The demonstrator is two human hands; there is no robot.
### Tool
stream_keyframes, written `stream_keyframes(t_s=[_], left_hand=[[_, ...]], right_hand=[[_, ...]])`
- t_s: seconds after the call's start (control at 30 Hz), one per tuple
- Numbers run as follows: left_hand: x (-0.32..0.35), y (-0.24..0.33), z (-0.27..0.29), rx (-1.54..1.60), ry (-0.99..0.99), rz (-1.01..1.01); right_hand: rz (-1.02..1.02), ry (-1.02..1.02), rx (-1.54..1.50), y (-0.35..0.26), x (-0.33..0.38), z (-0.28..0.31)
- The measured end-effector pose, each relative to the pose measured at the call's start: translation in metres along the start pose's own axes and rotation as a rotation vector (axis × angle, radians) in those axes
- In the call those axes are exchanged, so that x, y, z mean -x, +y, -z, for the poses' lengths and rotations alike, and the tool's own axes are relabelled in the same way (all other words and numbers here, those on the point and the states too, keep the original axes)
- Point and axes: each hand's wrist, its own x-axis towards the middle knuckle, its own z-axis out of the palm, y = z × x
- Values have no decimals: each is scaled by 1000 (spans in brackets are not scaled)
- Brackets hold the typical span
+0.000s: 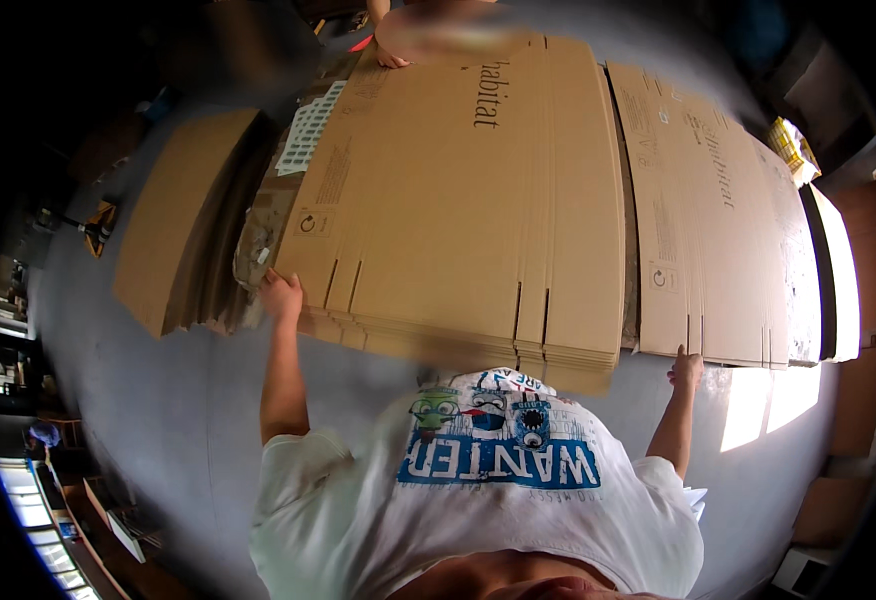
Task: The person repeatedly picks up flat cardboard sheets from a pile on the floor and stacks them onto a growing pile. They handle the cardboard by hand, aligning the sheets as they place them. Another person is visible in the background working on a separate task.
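A stack of flattened cardboard boxes (438,210) lies in front of me, with dark print and slots cut along its near side. My left hand (283,296) grips the near left corner of the stack, fingers closed at the edge. To the right lies another flattened cardboard box (693,230). My right hand (688,369) is closed on its near edge, one finger on top and the others bent below. A co-worker's hand (391,56) rests on the far left edge of the middle stack.
More cardboard sheets (183,210) stand at the left. A sheet with rows of light green labels (310,128) lies beside the middle stack. A yellow and white package (792,148) sits at the far right, beyond the right box. Grey floor (168,400) surrounds the stacks.
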Motion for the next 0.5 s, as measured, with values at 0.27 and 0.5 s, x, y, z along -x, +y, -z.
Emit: stream_keyframes(t_s=[0.27, 0.5], left_hand=[[12, 1, -29, -75, 252, 79], [9, 13, -32, -39, 285, 149]], right_hand=[[773, 22, 136, -67, 178, -50], [733, 112, 314, -80, 204, -60]])
